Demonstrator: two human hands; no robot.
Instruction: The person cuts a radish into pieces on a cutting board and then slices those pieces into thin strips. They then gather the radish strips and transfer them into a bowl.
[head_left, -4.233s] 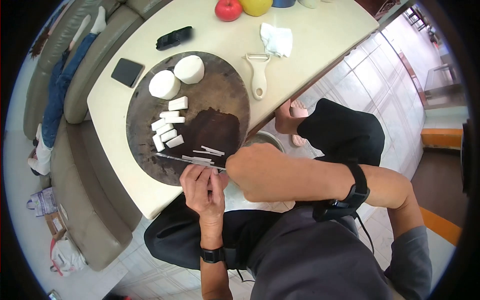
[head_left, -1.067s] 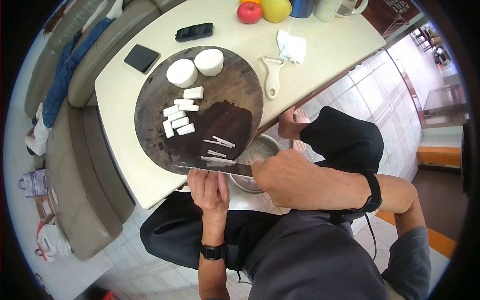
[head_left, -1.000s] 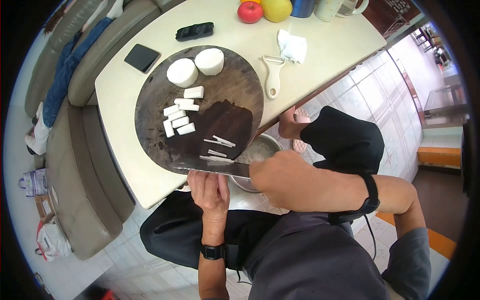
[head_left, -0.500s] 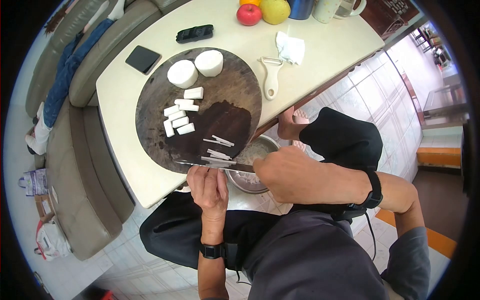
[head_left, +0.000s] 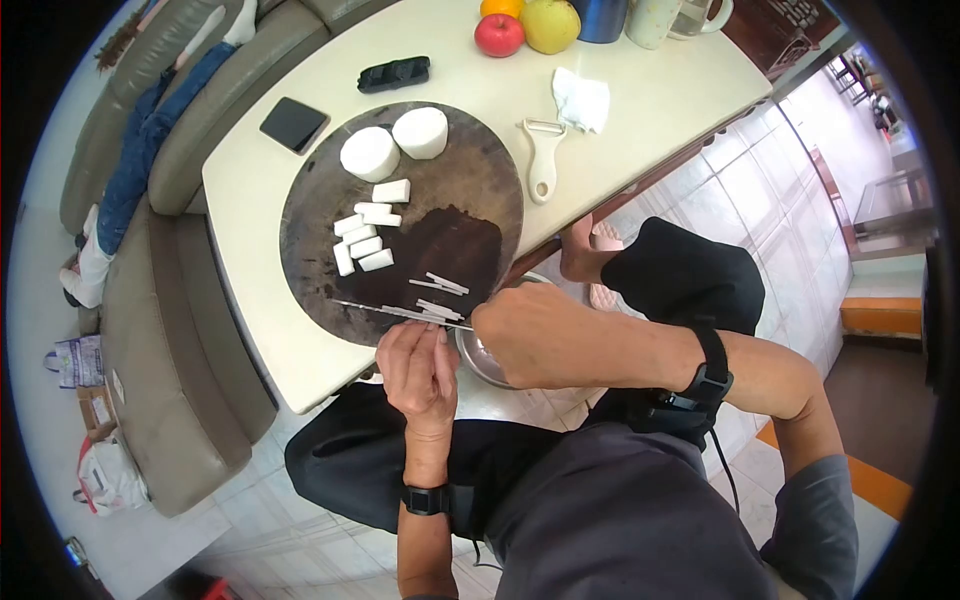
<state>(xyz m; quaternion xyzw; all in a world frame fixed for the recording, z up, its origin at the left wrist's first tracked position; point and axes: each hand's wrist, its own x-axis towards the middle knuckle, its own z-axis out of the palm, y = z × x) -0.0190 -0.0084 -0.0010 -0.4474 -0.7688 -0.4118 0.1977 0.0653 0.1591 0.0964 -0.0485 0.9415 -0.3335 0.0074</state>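
Head view: on the board (head_left: 308,235), brittle-looking strips (head_left: 440,310) are best pinched mid-length; the knife (head_left: 362,306) is clasped by the right hand (head_left: 535,335), the left hand's (head_left: 412,372) hold unclear.

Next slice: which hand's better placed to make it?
Right, I'd judge: the right hand grips the knife, which reaches over the board. The left hand has fingertips beside it, likelier suited to steadying.

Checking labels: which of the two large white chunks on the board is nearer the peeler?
The right chunk in the picture; the left chunk lies farther away, nearer the dark slab.
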